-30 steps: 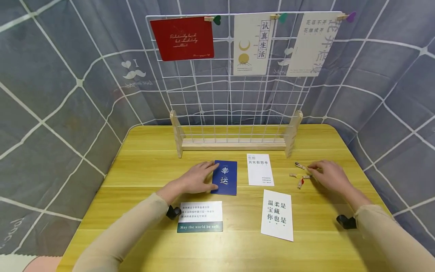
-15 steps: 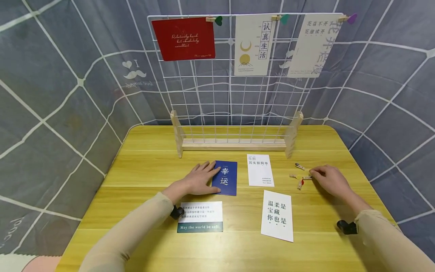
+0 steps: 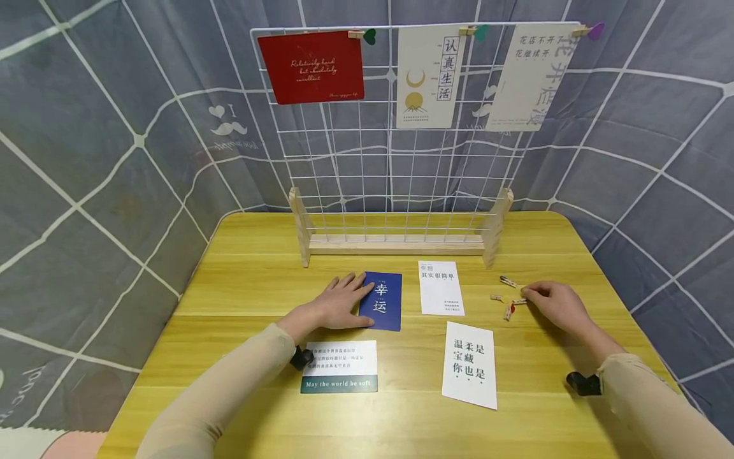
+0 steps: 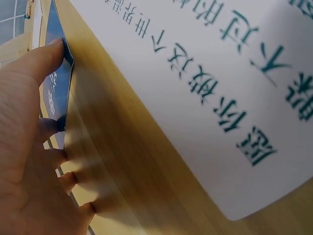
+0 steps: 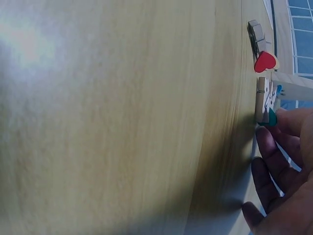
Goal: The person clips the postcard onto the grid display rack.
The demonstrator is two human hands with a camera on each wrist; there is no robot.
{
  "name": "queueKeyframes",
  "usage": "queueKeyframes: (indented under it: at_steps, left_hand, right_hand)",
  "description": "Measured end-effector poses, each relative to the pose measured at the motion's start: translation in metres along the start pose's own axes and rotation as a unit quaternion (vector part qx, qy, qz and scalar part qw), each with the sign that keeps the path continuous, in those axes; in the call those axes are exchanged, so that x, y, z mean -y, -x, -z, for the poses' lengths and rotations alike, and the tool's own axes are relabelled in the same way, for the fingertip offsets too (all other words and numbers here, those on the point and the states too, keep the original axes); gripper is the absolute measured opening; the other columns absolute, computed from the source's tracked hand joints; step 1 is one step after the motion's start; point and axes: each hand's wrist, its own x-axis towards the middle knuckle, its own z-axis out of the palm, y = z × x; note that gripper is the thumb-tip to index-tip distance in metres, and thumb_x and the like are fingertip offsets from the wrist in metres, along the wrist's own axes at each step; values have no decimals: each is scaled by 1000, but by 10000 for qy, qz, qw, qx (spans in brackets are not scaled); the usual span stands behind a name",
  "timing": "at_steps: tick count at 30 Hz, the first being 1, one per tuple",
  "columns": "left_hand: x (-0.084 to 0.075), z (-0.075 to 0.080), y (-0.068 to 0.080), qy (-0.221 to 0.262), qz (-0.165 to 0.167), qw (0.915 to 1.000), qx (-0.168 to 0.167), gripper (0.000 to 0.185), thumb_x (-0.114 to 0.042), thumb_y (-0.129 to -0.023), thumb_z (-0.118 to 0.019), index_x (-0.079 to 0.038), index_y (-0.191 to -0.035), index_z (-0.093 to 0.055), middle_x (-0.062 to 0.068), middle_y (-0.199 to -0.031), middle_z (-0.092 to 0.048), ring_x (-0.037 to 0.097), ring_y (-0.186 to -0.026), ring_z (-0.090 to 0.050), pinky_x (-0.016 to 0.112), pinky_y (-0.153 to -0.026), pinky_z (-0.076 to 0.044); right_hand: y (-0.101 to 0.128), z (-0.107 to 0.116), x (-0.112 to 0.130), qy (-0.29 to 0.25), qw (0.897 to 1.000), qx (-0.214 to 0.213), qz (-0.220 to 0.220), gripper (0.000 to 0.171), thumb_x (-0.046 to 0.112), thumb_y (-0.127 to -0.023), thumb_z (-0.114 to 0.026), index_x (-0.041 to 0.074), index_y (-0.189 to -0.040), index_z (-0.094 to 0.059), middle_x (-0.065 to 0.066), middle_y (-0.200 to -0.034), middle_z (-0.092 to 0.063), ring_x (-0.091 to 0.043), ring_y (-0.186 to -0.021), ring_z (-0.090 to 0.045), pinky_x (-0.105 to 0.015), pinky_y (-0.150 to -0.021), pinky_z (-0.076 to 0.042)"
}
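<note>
Blue card [image 3: 381, 301] lies flat near the middle of the desk [image 3: 252, 280], just in front of the wire rack [image 3: 395, 159]. The left hand [image 3: 338, 305] rests on the card's left edge with straight fingers and thumb, touching but not gripping it. The right hand [image 3: 553, 303] sits toward the desk's right edge, its fingertips [image 5: 276, 122] touching a small wooden peg [image 5: 264, 100] in a loose cluster; whether it pinches that peg I cannot tell.

Risks, as I judge them: the thin card hugs the wood, so fingers may slide over its edge and push it toward the white card [image 3: 440, 287] instead of lifting it. The pegs [image 3: 507, 298] lie close together, so a careless pinch could scatter them.

Writing: the blue card reads 幸运; a card [image 3: 339, 365] near the front edge says "May the world be soft"; another [image 3: 469, 363] reads 温柔是宝藏你也是
</note>
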Motion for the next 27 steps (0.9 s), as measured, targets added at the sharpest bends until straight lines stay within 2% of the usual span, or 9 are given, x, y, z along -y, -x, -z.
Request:
queueKeyframes:
  at_steps: [15, 27]
  left_hand:
    - [-2, 1, 1, 10, -23, 10000, 17, 93, -67, -94, -59, -19, -165, -22, 9, -171, -9, 33, -156, -5, 58, -122, -7]
    - [-3, 4, 1, 34, -16, 10000, 75, 92, -66, -94, -59, -19, -165, -23, 10, -171, -10, 34, -156, -5, 59, -122, -6]
  right_hand:
    - [1, 2, -1, -419, 9985, 190, -291, 49, 40, -107, -53, -2, -126, -69, -27, -126, -65, -51, -120, -55, -64, -95, -44]
    - [1, 2, -4, -793, 9958, -188, -408, 43, 32, -109, -52, -3, -128, -67, -30, -130, -62, -51, -124, -51, -62, -99, -43]
